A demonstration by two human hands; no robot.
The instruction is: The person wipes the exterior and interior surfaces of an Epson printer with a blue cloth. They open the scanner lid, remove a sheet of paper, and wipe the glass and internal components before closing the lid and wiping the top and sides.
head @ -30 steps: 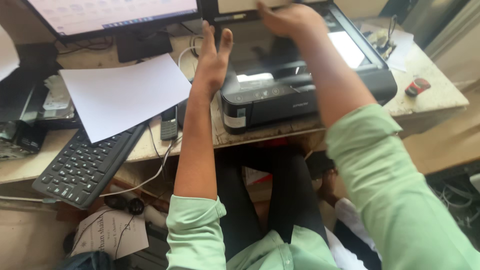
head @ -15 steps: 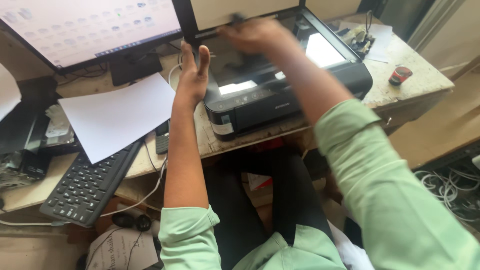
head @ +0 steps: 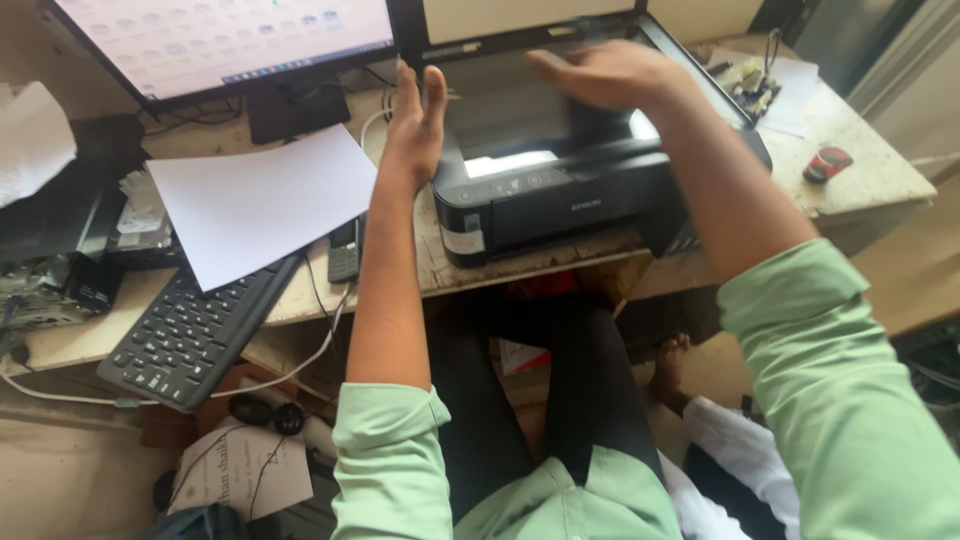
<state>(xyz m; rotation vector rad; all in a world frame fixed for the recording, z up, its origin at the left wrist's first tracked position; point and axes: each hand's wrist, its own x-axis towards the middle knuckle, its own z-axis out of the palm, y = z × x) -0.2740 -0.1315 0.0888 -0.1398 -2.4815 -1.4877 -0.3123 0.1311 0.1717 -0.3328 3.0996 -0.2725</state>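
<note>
The left hand (head: 415,125) was held edge-up with straight fingers against the left rim of the black printer (head: 560,195), which stood on the bench (head: 860,190) to the right of the monitor (head: 230,45). The right hand (head: 605,75) lay flat, palm down and fingers spread, over the scanner bed beneath the raised lid; neither hand gripped anything. A white sheet of paper (head: 260,200) rested partly on the black keyboard (head: 185,330), just left of the printer.

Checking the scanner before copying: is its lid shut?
No, the scanner lid stands raised at the back, and the right hand is over the exposed glass bed.
</note>
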